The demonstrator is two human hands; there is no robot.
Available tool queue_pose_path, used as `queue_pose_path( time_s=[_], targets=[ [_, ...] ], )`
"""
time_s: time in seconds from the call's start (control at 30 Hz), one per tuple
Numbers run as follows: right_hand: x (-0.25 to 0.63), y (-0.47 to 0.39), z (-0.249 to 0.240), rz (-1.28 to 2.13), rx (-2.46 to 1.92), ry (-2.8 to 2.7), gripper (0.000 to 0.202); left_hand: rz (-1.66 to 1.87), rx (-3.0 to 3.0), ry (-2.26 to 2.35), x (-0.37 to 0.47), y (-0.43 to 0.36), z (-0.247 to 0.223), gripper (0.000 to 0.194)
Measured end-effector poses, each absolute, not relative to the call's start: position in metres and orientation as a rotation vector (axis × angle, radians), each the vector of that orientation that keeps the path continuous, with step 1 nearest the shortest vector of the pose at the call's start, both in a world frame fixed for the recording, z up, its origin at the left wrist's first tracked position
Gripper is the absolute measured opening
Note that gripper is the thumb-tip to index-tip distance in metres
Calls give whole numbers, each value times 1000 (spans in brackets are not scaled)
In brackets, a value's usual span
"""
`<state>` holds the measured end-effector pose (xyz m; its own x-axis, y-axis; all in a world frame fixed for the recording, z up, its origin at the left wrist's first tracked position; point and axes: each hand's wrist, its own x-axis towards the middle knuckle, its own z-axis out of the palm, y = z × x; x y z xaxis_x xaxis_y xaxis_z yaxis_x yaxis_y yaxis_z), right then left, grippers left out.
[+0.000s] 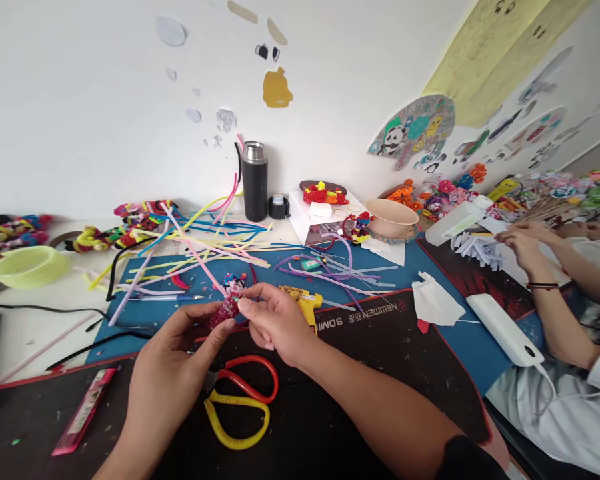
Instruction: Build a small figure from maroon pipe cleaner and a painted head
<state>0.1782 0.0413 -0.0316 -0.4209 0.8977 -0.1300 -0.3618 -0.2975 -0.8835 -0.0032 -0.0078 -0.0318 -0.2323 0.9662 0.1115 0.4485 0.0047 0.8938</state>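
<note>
The small doll has a fuzzy body flecked with shiny tinsel; the pipe cleaners look soft and matt. Scissor handles and glue gun are smooth plastic, the flask matt black below bright metal, the tissue creased matt paper, the pink case glossy plastic.

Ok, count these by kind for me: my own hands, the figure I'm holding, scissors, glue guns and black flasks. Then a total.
Your own hands: 2, left hand and right hand
Held small figure: 1
Pair of scissors: 1
Yellow glue gun: 1
Black flask: 1
Total: 6
</note>
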Motion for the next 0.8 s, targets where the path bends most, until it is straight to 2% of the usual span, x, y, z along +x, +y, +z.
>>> queue_pose_path(
  time_s=[0.37,0.8],
  targets=[
    [178,42,-29,1862,-811,-908,57,1173,1385,1712,0,-10,-28,51],
    [176,42,-33,1881,-809,-892,60,1150,1205,1611,3,-5,-28,57]
  ],
)
